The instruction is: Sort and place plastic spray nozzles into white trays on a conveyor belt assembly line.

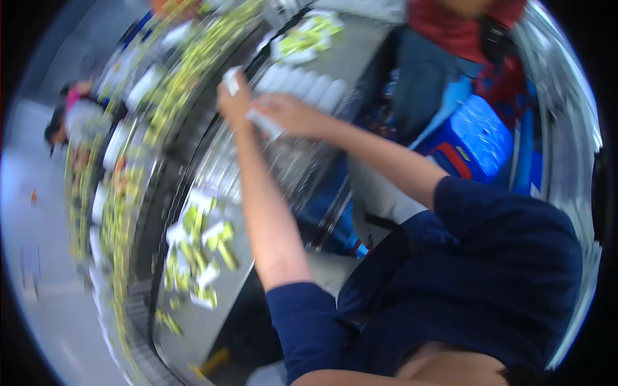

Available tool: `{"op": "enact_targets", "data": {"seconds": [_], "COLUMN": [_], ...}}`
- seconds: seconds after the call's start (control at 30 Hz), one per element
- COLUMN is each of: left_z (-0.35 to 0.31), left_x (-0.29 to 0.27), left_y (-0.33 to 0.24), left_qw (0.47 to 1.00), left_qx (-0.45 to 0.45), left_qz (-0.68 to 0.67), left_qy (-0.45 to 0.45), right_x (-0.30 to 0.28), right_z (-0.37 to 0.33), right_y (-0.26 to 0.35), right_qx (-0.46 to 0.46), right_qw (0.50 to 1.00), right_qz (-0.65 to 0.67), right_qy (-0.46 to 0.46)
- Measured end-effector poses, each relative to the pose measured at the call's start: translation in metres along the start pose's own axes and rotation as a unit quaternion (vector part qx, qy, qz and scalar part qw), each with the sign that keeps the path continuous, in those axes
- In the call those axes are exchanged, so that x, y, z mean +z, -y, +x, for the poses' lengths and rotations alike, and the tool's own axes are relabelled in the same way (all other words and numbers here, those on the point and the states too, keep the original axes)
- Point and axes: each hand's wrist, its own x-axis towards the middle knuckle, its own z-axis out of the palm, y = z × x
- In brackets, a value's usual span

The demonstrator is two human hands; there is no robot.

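Both of my hands are raised close together over the table. My left hand is closed, with a small white piece showing at its fingers. Just to the right, my right hand is closed on a white strip. Motion blur hides what material these are. Beyond my right hand, a row of white rolls lies side by side. Below the hands is a stack of clear, shiny plastic pieces, partly covered by my left forearm.
Yellow-green bundles with white wraps lie on the grey table; a similar pile lies at its far end. A blurred conveyor carrying yellow-green items runs along the left. A blue bin and a person in red are at right.
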Motion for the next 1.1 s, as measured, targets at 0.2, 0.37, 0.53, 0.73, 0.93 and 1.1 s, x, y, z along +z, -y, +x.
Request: {"op": "enact_targets", "data": {"seconds": [0.2, 0.37, 0.53, 0.73, 0.93, 1.1], "left_z": [0.009, 0.001, 0.004, 0.004, 0.003, 0.000], "left_x": [-0.021, -0.015, -0.006, -0.010, -0.010, -0.012], "left_y": [0.023, 0.008, 0.005, 0.009, 0.009, 0.004], "left_qw": [0.998, 0.996, 0.994, 0.995, 0.993, 0.995], "left_qx": [0.059, 0.068, 0.073, 0.075, 0.089, 0.068], "left_qz": [-0.006, -0.033, -0.058, -0.049, -0.059, -0.035], "left_qy": [0.022, 0.051, 0.060, 0.051, 0.048, 0.057], "right_x": [0.014, 0.008, 0.003, 0.006, 0.005, 0.004], "right_z": [-0.014, -0.021, -0.014, -0.010, -0.009, -0.010], "right_y": [0.026, 0.039, 0.031, 0.025, 0.024, 0.025], "right_qx": [-0.029, -0.028, -0.028, -0.041, -0.019, -0.029], "right_qw": [0.986, 0.991, 0.994, 0.995, 0.996, 0.996], "right_qz": [-0.166, -0.134, -0.110, -0.089, -0.085, -0.085], "right_qy": [-0.002, -0.001, -0.007, 0.003, 0.010, 0.010]}}
